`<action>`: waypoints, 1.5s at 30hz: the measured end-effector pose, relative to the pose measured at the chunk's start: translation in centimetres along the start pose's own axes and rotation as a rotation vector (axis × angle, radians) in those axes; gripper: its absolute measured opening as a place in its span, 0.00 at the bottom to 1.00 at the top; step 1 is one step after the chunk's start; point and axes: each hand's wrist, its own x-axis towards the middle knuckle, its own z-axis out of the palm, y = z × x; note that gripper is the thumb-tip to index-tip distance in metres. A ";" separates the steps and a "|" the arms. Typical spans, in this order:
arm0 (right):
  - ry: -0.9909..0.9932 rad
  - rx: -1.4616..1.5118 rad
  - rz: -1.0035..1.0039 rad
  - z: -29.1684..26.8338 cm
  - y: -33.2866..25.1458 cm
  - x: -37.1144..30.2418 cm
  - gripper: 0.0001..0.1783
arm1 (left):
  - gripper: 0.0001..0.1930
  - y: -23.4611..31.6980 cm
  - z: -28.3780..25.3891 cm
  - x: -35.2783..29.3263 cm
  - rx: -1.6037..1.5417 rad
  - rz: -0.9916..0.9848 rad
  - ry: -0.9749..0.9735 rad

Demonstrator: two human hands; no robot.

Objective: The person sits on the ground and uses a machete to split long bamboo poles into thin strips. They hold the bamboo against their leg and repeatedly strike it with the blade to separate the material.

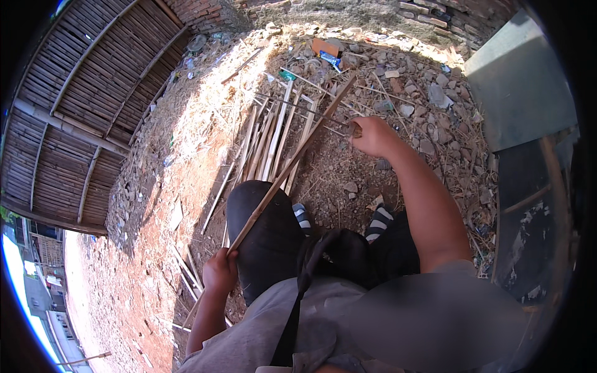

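In my left hand is the near end of a long split bamboo strip, fingers closed round it. The strip slants up and away to the right, across my dark-trousered left knee. My right hand is closed on the round handle of a hand tool, likely a saw. The tool's thin dark bar reaches left and meets or crosses the strip near its far end. Its exact shape is hard to make out.
Several pale strips lie on the ground beyond my left knee. Rubble covers the ground at right, and a blue wrapper lies far off. A bamboo-slat panel stands left, a brick wall behind, a grey-green panel right.
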 end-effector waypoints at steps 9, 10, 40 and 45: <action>-0.228 -0.304 -0.235 0.4 -5.1 -2.2 0.22 | 0.12 -0.2 0.1 -0.3 0.006 0.001 -0.012; -0.264 -0.310 -0.204 0.0 -5.2 -2.1 0.22 | 0.12 -0.4 0.2 -0.2 -0.004 0.006 -0.009; -0.106 -0.110 -0.114 3.0 0.0 0.4 0.19 | 0.17 -1.0 0.1 0.8 -0.108 -0.005 -0.087; -0.079 -0.135 -0.144 3.0 -2.5 -0.9 0.17 | 0.17 0.1 -0.6 0.4 -0.086 -0.057 -0.110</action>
